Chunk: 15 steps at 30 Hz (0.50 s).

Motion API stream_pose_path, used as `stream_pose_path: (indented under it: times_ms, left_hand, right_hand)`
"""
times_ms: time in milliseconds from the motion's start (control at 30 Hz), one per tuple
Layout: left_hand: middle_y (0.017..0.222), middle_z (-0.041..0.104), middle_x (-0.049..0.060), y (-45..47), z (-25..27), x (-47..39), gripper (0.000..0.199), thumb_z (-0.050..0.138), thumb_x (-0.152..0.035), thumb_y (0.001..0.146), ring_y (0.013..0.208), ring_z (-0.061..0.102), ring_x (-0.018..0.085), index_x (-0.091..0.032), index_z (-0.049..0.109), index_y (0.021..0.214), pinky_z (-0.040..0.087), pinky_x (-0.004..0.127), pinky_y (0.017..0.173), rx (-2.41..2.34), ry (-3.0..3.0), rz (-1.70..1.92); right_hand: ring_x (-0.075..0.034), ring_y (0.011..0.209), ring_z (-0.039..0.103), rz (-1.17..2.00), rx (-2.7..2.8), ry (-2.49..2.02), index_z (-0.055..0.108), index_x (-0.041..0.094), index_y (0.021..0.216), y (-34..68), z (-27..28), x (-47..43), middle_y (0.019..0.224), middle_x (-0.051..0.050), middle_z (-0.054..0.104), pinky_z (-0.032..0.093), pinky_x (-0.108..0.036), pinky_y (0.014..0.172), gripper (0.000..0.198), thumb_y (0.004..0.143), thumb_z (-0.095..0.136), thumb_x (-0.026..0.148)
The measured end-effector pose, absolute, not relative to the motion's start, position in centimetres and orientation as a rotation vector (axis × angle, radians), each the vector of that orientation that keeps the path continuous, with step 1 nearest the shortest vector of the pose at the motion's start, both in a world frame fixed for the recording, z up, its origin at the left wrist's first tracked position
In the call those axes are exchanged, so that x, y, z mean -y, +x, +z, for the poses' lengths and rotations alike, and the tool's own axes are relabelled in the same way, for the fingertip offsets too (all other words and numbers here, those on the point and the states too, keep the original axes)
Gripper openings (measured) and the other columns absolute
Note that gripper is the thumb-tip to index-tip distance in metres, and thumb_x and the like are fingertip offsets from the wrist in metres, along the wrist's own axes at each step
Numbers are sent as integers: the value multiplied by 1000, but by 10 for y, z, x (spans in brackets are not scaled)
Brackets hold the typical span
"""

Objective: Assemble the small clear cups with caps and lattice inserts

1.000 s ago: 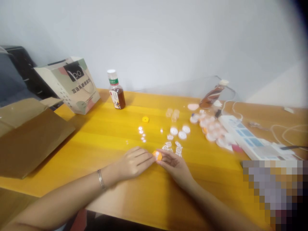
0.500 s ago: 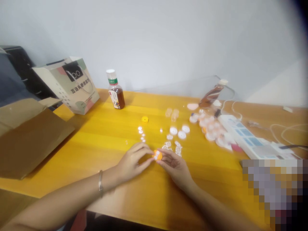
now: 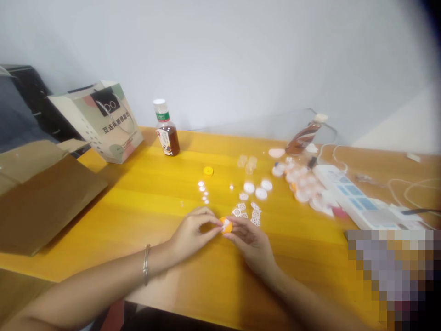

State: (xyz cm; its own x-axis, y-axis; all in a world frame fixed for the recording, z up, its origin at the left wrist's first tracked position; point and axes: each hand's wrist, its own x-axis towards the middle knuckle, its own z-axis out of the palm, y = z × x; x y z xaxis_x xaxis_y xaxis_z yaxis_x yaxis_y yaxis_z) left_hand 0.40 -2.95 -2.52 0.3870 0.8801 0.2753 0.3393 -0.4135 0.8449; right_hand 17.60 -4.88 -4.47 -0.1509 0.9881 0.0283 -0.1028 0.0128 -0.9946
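Over the front middle of the table, my right hand (image 3: pixel 253 242) holds a small orange round piece (image 3: pixel 228 228) between thumb and fingers. Small white parts show inside it, too blurred to name. My left hand (image 3: pixel 195 230) pinches the same piece at its left side, thumb and forefinger touching it. Just beyond my fingers lie white cut-out pieces with wheel-like patterns (image 3: pixel 255 214). Further back are several white discs (image 3: pixel 261 193), a short row of small white round parts (image 3: pixel 202 188) and a yellow round piece (image 3: pixel 208 171).
A cardboard box (image 3: pixel 48 197) and a paper bag (image 3: pixel 110 124) stand at the left. Behind are an upright drink bottle (image 3: pixel 167 138) and a tilted bottle (image 3: pixel 302 138). Orange and white round pieces (image 3: pixel 302 181) lie beside a white power strip (image 3: pixel 354 195) with cables at the right.
The orange piece has turned slightly between my fingers and shows more of its orange rim. Both hands stay in nearly the same place.
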Motion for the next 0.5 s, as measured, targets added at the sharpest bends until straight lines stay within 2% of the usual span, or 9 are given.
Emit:
stream_pose_path:
  times_ms: [267, 500]
  left_hand:
    - [78, 60, 4, 3, -29, 26, 12, 56, -23, 79, 73, 56, 12, -16, 66, 81, 46, 26, 68, -956, 1867, 986]
    - [86, 59, 5, -4, -18, 24, 18, 52, -19, 82, 80, 54, 13, -18, 65, 94, 44, 27, 73, -895, 2126, 993]
  right_hand:
    - [-15, 77, 63, 1424, 1204, -1100, 63, 22, 90, 177, -39, 44, 83, -2, 67, 51, -29, 76, 27, 64, 70, 23]
    - [-14, 78, 62, 1436, 1167, -1137, 63, 23, 93, 182, -38, 39, 86, -2, 67, 50, -30, 79, 30, 64, 70, 25]
